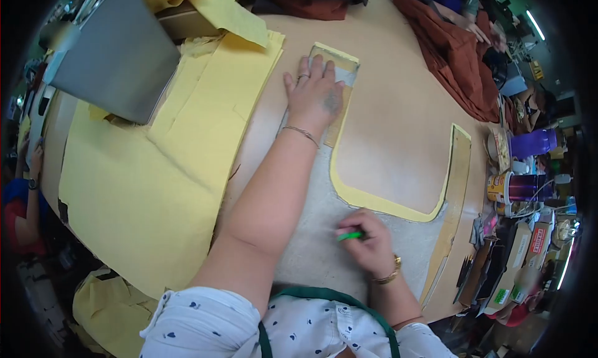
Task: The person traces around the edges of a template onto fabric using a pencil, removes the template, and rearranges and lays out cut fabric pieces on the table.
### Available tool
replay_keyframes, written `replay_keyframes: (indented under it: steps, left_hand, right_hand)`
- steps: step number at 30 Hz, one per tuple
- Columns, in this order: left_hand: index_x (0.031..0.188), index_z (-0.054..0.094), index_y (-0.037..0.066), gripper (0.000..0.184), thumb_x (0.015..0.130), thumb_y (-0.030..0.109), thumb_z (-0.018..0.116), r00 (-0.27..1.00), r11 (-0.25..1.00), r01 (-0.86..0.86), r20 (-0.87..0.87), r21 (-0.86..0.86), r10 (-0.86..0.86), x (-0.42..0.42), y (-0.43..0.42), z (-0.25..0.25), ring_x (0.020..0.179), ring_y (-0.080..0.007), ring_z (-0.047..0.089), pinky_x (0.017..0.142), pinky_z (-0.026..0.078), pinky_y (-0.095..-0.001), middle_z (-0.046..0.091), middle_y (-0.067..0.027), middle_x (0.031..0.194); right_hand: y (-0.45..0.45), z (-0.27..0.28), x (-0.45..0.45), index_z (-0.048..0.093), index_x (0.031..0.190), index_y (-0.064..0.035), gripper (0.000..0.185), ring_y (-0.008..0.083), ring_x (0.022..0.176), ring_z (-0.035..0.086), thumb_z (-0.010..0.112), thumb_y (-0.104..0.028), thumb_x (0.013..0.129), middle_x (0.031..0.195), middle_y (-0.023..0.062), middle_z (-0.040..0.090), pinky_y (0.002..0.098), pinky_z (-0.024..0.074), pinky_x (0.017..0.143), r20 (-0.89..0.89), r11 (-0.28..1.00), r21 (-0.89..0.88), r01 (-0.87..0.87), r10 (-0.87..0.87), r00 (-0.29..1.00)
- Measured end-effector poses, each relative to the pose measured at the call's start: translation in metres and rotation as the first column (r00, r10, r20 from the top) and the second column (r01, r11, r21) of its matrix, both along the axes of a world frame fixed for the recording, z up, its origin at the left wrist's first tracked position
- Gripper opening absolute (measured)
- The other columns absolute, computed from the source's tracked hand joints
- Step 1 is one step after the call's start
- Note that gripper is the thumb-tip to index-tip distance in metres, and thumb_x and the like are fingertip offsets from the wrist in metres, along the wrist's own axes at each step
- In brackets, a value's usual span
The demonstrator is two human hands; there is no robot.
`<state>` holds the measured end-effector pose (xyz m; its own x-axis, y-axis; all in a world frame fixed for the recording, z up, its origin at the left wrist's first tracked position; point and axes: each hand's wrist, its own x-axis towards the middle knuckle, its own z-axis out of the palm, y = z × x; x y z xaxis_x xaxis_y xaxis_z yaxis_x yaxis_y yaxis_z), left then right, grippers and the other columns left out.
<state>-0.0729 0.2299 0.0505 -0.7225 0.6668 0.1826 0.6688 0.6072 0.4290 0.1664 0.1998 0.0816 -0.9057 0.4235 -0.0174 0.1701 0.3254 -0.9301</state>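
My left hand (316, 93) lies flat with its fingers spread on the upper arm of a grey U-shaped template (311, 233). A strip of yellow material (386, 205) shows along the template's inner curved edge, and brown tape-like strips run on both of its arms. Nearer my body, my right hand (367, 240) is closed around a green pen (350, 236) over the grey surface, close to the curved edge. The pen's tip is too small to make out.
Stacked yellow sheets (143, 190) cover the left side, with a grey box-like object (118, 53) on them. Rust-brown fabric (442, 59) lies at the upper right, near another person's hands. Cups (498, 187), a purple bottle (533, 144) and boxes (514, 258) line the right edge.
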Motion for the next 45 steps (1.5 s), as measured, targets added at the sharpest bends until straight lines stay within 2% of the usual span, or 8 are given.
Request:
replay_keyframes:
  steps: [6, 8, 12, 19, 32, 33, 40, 45]
  left_hand:
    - [0.126, 0.038, 0.02, 0.051, 0.081, 0.043, 0.044, 0.998, 0.999, -0.048, 0.038, 0.013, 0.048, -0.012, -0.001, -0.004, 0.128, -0.0305, 0.013, 0.095, 0.01, -0.0615, 0.022, -0.0083, 0.138]
    - [0.126, 0.039, 0.024, 0.054, 0.078, 0.048, 0.047, 0.997, 0.998, -0.062, 0.055, 0.002, 0.062, -0.016, -0.004, 0.0, 0.129, -0.0313, 0.011, 0.095, 0.008, -0.0629, 0.021, -0.0085, 0.138]
    - [0.125, 0.04, 0.026, 0.057, 0.074, 0.051, 0.051, 0.996, 0.999, -0.052, 0.071, 0.007, 0.051, -0.02, -0.006, 0.0, 0.129, -0.0322, 0.011, 0.094, 0.008, -0.0641, 0.021, -0.0097, 0.138]
    - [0.124, 0.041, 0.025, 0.06, 0.071, 0.052, 0.054, 0.996, 0.997, -0.075, 0.049, 0.026, 0.073, -0.022, -0.003, -0.005, 0.128, -0.0328, 0.012, 0.093, 0.009, -0.0647, 0.022, -0.0102, 0.137]
    - [0.123, 0.042, 0.023, 0.058, 0.072, 0.047, 0.055, 0.995, 0.996, -0.091, 0.052, 0.024, 0.089, -0.021, -0.002, -0.004, 0.128, -0.0327, 0.012, 0.094, 0.009, -0.0644, 0.023, -0.0104, 0.137]
    - [0.121, 0.043, 0.022, 0.056, 0.072, 0.044, 0.056, 0.994, 0.994, -0.095, 0.055, 0.044, 0.093, -0.021, -0.001, -0.005, 0.128, -0.0334, 0.011, 0.093, 0.009, -0.0644, 0.023, -0.0115, 0.136]
    - [0.119, 0.045, 0.019, 0.053, 0.073, 0.042, 0.056, 0.995, 0.995, -0.076, 0.065, 0.065, 0.071, -0.019, 0.0, -0.003, 0.128, -0.0335, 0.01, 0.094, 0.008, -0.064, 0.023, -0.0115, 0.136]
    - [0.122, 0.042, 0.02, 0.055, 0.074, 0.044, 0.055, 0.994, 0.996, -0.086, 0.066, 0.024, 0.084, -0.019, -0.001, -0.001, 0.128, -0.0334, 0.01, 0.094, 0.007, -0.0636, 0.023, -0.0112, 0.136]
  right_hand:
    - [0.074, 0.031, -0.085, 0.058, 0.085, -0.0044, 0.022, 0.0103, 0.072, 0.045, 0.046, -0.023, 0.086, 0.079, 0.0011, 0.052, 0.0237, 0.037, 0.066, -0.067, 0.879, -0.412, 0.241, -0.293, 0.954]
    - [0.117, 0.027, -0.131, 0.057, 0.089, -0.0039, 0.031, 0.0083, 0.073, 0.043, 0.042, -0.031, 0.088, 0.078, -0.0005, 0.051, 0.022, 0.0358, 0.064, -0.182, 0.976, -0.16, 0.145, -0.173, 0.968]
    - [0.161, 0.019, -0.22, 0.055, 0.089, -0.0013, 0.038, 0.0083, 0.059, 0.046, 0.043, -0.038, 0.088, 0.075, 0.0011, 0.052, 0.0211, 0.0395, 0.056, -0.152, 0.964, -0.169, 0.205, -0.231, 0.961]
    - [0.168, -0.034, -0.269, 0.05, 0.087, -0.0012, 0.02, 0.0116, 0.068, 0.056, 0.061, -0.016, 0.078, 0.077, 0.0066, 0.056, 0.0234, 0.0474, 0.063, -0.325, 0.944, -0.272, 0.189, -0.275, 0.905]
    - [0.197, -0.025, -0.245, 0.054, 0.083, -0.0015, 0.019, 0.0134, 0.064, 0.053, 0.061, -0.018, 0.077, 0.071, 0.0056, 0.057, 0.0276, 0.0443, 0.062, -0.115, 0.911, 0.388, 0.138, -0.101, 0.988]
    - [0.202, -0.022, -0.239, 0.055, 0.083, -0.001, 0.02, 0.0139, 0.065, 0.053, 0.06, -0.019, 0.077, 0.072, 0.0064, 0.057, 0.0287, 0.0446, 0.062, -0.086, 0.965, 0.221, 0.144, -0.128, 0.988]
    - [0.167, -0.021, -0.267, 0.058, 0.085, -0.0024, 0.021, 0.0217, 0.071, 0.059, 0.061, -0.021, 0.075, 0.074, 0.0111, 0.06, 0.032, 0.0457, 0.067, -0.129, 0.901, 0.377, 0.214, -0.178, 0.976]
    - [0.199, 0.009, -0.211, 0.056, 0.082, -0.0006, 0.018, 0.0186, 0.065, 0.059, 0.06, -0.018, 0.076, 0.071, 0.0105, 0.06, 0.03, 0.0461, 0.062, 0.216, 0.835, 0.537, 0.116, -0.269, 0.939]
